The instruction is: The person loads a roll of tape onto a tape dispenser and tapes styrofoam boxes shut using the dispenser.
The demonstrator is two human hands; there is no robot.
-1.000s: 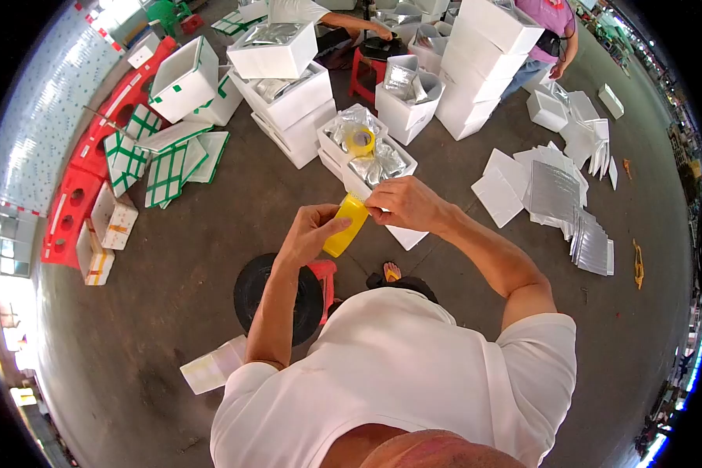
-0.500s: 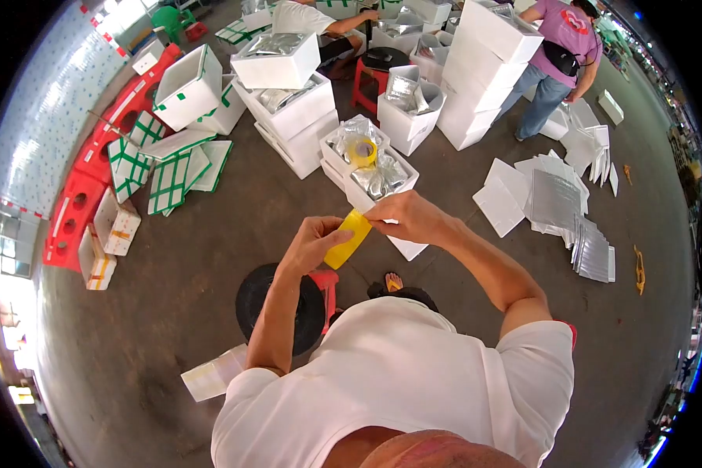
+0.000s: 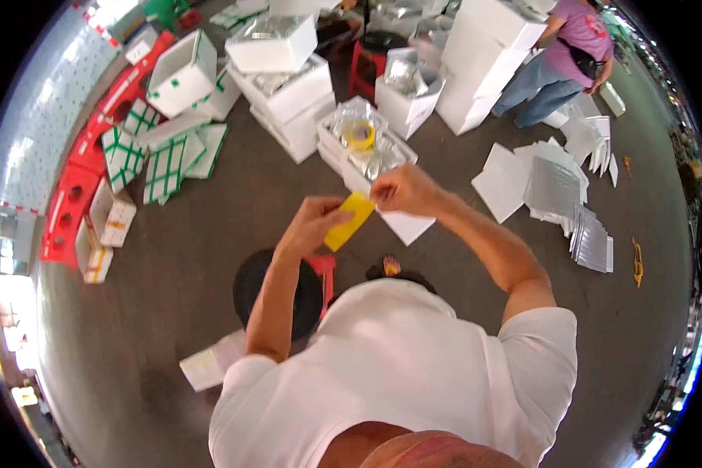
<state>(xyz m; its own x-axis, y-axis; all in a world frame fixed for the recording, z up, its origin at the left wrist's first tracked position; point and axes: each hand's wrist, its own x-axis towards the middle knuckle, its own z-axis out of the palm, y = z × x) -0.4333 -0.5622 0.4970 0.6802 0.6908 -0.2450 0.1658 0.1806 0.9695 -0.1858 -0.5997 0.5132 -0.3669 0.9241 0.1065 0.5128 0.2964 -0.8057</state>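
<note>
My left hand (image 3: 310,224) grips a yellow tape roll (image 3: 348,221) held in front of my chest. My right hand (image 3: 402,189) pinches the roll's upper end with its fingertips, apparently at the tape's edge. Just beyond my hands stands an open white foam box (image 3: 406,226) lined with silver foil. A second yellow tape roll (image 3: 359,136) lies on the foil inside it.
Stacked white foam boxes (image 3: 288,86) stand ahead. Green-taped lids (image 3: 168,160) and a red barrier (image 3: 78,183) lie left. Foam lids and silver foil sheets (image 3: 558,191) cover the floor right. A red stool with a black seat (image 3: 277,292) sits below me. A person in a purple shirt (image 3: 569,47) bends at far right.
The view has shifted slightly and my hands sit a little higher in the frame. The person in purple has bent lower. Both hands keep their hold on the yellow roll.
</note>
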